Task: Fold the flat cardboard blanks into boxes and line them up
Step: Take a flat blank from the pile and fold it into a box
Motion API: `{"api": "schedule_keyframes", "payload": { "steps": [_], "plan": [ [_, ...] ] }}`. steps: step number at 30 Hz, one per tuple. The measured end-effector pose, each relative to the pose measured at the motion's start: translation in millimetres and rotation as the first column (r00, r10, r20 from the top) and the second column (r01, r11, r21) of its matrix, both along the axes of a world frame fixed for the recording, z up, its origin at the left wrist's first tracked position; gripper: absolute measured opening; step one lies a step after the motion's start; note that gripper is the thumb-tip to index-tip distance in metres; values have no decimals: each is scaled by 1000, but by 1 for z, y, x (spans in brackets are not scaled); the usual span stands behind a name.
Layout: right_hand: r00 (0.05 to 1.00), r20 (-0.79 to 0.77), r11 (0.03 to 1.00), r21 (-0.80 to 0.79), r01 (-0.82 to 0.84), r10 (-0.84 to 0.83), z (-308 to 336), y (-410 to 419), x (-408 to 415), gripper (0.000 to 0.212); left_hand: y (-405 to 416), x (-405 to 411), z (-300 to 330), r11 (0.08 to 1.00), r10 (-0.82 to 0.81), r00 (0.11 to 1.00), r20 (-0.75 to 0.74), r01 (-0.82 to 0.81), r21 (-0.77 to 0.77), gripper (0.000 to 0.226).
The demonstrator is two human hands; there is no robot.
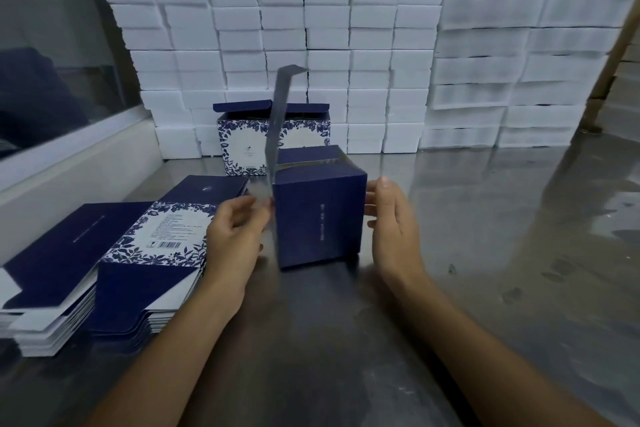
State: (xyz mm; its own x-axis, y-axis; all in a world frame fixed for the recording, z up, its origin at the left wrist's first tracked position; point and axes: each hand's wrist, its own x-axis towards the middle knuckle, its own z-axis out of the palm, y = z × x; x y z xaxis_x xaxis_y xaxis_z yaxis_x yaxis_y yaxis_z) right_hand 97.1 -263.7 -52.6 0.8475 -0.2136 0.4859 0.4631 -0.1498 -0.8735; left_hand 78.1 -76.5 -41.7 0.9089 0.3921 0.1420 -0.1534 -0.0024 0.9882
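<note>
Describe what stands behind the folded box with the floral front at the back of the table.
Behind the floral box rises a wall of stacked white foam blocks. The blocks directly behind it are covered by the box and its raised lid.

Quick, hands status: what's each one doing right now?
Left hand: pinches the blurred upright flap of the dark blue box.
Right hand: open, straight fingers against the box's right side.
</note>
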Motion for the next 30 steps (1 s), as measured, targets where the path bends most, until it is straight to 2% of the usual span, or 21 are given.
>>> {"api": "schedule_keyframes", "payload": {
  "steps": [3,6,8,10,12,14,15,18,19,24,28,30],
  "plan": [
    [999,-7,997,71,-42,43,3,-2,0,48,3,-1,-1,998,-64,998,12,63,16,84],
    [994,-29,989,109,-102,106,0,0,1,59,5,1,-3,983,-185,982,35,185,18,108],
    [994,-52,993,81,-90,95,-2,1,2,60,6,2,-5,980,-195,980,45,193,36,105],
    [996,-79,999,-22,28,-29,1,-1,2,53,6,2,-6,985,-159,986,58,154,82,97],
    [992,-47,991,-75,113,-117,2,-4,4,39,5,2,-6,988,-132,988,75,125,91,86],
    [996,-13,996,-40,84,-84,3,-5,4,16,5,1,-5,993,-110,990,91,105,60,79],
    [998,-1,998,-22,58,-58,5,-4,3,12,5,2,-5,994,-102,991,92,98,53,77],
    [997,73,998,-58,28,-24,8,0,-3,48,6,1,-5,993,-117,987,113,113,42,74],
    [995,97,996,-87,23,-15,10,1,-6,53,6,0,-4,991,-134,983,123,131,31,77],
    [993,108,992,-112,60,-48,17,2,-12,36,8,0,-2,972,-231,955,183,233,15,71],
    [990,131,992,-108,65,-51,23,2,-17,25,4,1,0,982,-190,951,245,185,40,50],
    [984,166,984,-156,88,-61,25,4,-20,25,1,0,2,987,-158,949,271,144,72,43]
  ]
}}
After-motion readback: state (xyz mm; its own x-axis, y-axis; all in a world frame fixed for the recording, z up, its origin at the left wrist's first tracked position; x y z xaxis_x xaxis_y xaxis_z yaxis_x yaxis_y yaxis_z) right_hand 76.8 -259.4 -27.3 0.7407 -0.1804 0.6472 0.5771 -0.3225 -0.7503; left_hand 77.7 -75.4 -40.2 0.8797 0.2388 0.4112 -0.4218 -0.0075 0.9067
